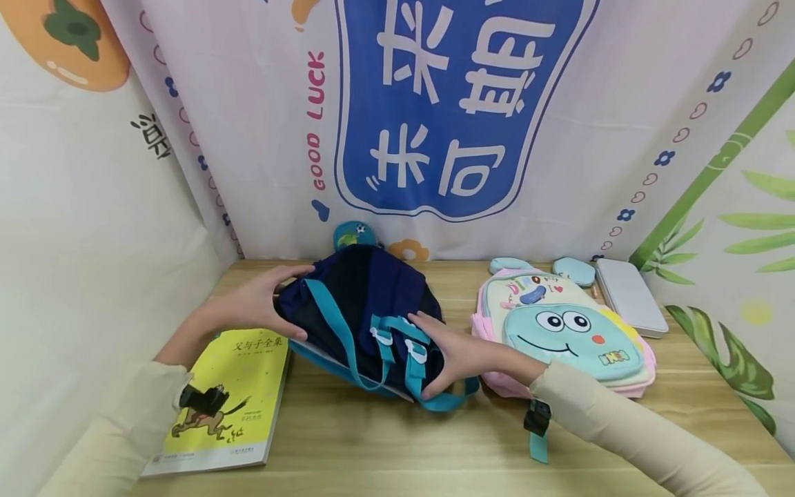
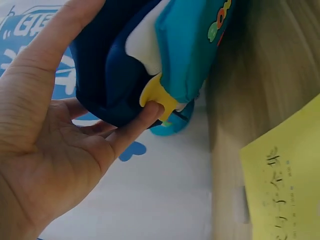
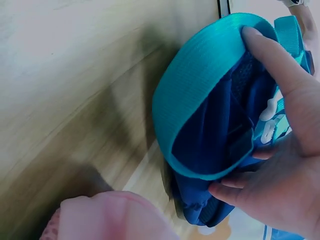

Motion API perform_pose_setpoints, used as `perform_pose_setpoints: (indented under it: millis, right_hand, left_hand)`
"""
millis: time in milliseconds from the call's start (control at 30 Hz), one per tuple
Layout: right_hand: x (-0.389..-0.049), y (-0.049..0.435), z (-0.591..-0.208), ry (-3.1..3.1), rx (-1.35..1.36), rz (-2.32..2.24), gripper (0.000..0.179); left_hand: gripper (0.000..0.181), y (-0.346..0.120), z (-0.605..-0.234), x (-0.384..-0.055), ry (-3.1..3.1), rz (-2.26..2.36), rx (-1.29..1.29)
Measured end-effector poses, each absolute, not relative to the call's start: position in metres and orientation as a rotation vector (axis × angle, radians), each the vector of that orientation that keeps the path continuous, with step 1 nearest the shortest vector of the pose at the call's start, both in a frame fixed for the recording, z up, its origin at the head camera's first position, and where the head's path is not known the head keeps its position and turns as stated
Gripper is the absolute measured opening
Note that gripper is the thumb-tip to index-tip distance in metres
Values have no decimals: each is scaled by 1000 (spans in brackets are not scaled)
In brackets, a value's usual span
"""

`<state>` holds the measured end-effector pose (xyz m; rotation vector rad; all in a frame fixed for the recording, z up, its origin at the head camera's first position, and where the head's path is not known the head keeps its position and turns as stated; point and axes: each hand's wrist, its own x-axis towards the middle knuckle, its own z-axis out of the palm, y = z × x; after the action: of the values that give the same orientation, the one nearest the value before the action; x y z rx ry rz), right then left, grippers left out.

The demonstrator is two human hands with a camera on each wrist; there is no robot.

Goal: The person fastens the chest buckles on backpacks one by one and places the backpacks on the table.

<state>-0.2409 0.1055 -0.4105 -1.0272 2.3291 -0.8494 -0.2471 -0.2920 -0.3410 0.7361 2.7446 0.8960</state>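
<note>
A navy blue child's backpack (image 1: pixel 397 283) with turquoise straps is held tilted over the middle of the table, its strap side facing up. My left hand (image 1: pixel 261 300) grips its left end, with the thumb on the near side and the fingers on the far side. In the left wrist view, a fingertip lies against a yellow patch (image 2: pixel 160 96) on the bag. At the other end my right hand (image 1: pixel 462 353) holds the bag between thumb and fingers, beside the white buckles (image 1: pixel 415 351). A wide turquoise strap (image 3: pixel 172 100) loops under the right thumb.
A yellow book (image 1: pixel 242 386) lies on the wooden table (image 1: pixel 360 449) at the left. At the right rests a pink and mint backpack (image 1: pixel 559 331) with a cartoon face, and a white flat box (image 1: pixel 630 295) beyond it. Printed cloth (image 1: pixel 267 172) hangs behind.
</note>
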Motion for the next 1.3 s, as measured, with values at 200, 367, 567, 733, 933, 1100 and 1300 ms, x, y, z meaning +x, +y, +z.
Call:
perform_pose_setpoints:
  millis: [200, 367, 567, 733, 933, 1100, 1300]
  right_hand:
    - [-239, 110, -413, 2356, -1026, -800, 131]
    - [-238, 112, -413, 2361, -1031, -752, 134]
    - [-244, 115, -414, 2406, -1069, -670, 134]
    - [-249, 117, -415, 2446, -1070, -602, 133]
    - [-252, 120, -410, 2454, -1073, -570, 131]
    - [-254, 120, -405, 2447, -1102, -549, 130]
    - [-258, 121, -403, 2470, -1146, -493, 129]
  left_hand:
    - [115, -289, -358, -247, 2708, 868, 768]
    - [117, -287, -367, -243, 2698, 825, 744]
    - [116, -285, -378, -240, 2685, 757, 736]
    - [117, -281, -392, -242, 2651, 730, 728]
    - [119, -279, -402, -246, 2633, 710, 722]
    - [115, -277, -404, -248, 2606, 768, 688]
    - [114, -271, -410, -252, 2613, 717, 696]
